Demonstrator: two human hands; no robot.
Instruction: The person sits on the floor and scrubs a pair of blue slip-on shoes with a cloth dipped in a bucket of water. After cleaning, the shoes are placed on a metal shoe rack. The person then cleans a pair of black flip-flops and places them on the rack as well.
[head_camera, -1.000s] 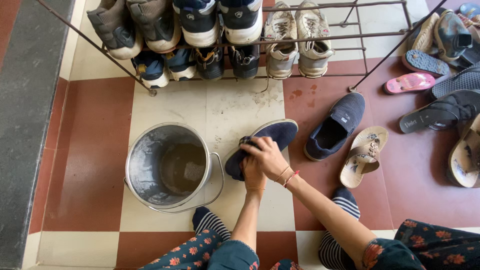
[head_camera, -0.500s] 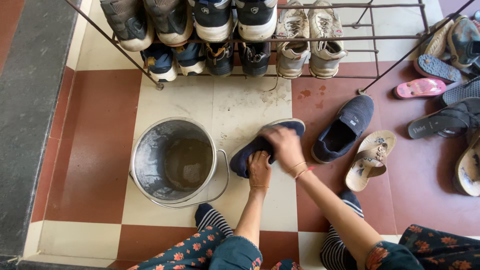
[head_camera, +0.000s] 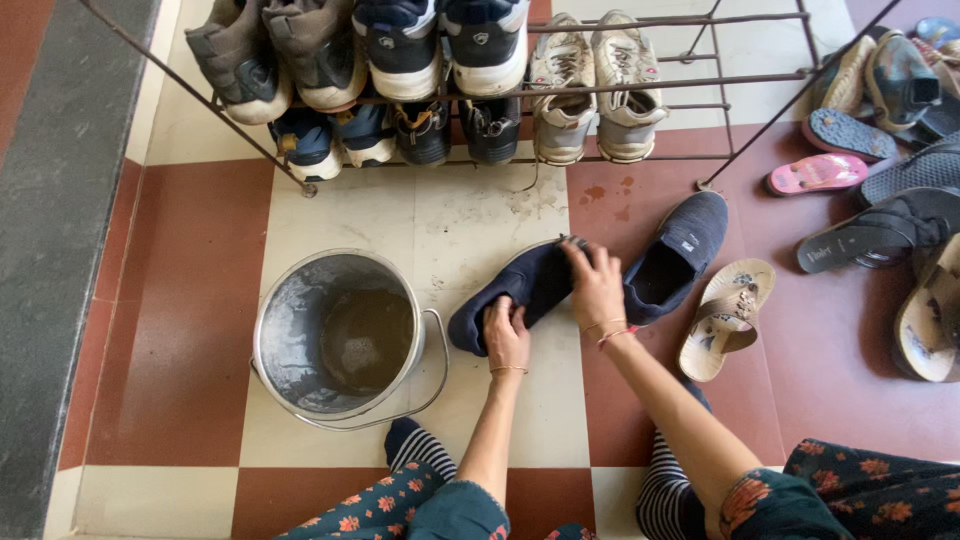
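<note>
Left hand (head_camera: 507, 338): gripping the heel end of the navy shoe (head_camera: 515, 293).
Right hand (head_camera: 596, 285): pressing on the shoe's toe end.
Shoe: lying on the tiled floor (head_camera: 350, 215) beside the steel bucket (head_camera: 335, 335).

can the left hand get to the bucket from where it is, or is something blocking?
Probably yes. The left hand rests on the heel end of the dark blue shoe, and the metal bucket stands just beside it on the floor, its wire handle on the near side. Only bare tile lies between.
</note>
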